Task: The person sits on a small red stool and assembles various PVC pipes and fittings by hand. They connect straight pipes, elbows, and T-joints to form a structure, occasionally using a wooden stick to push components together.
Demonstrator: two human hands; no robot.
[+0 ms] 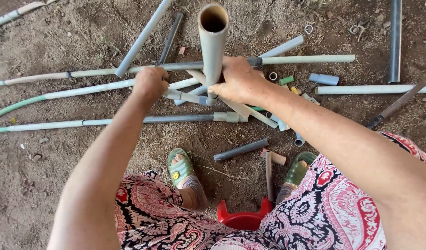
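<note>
**Over bare dirt: both hands on an upright plastic pipe**

Nearest the camera, a red stool [243,218] shows between patterned trousers, with green sandals [180,167] planted on the dirt floor [60,176]. Short grey offcuts [240,149] lie just ahead of the feet.

Beyond them, the left hand [150,83] is closed around a thin pale pipe stub [187,97] that runs sideways into a fitting at the base of the upright pipe [213,39]. The right hand [240,82] wraps the lower end of that upright pipe, fingers clamped on it just above the joint. The open mouth of the pipe points up towards the camera.

Handling judgement: the pipe looks like rigid, light plastic tube, smooth and dusty, so liable to slip or twist in the grip. Holding low, close to the joint, gives the best control.

Farther out, long grey and white pipes [305,59] lie crossed on the ground, with a green hose [18,104] at left and small couplings [324,79] scattered at right.
</note>
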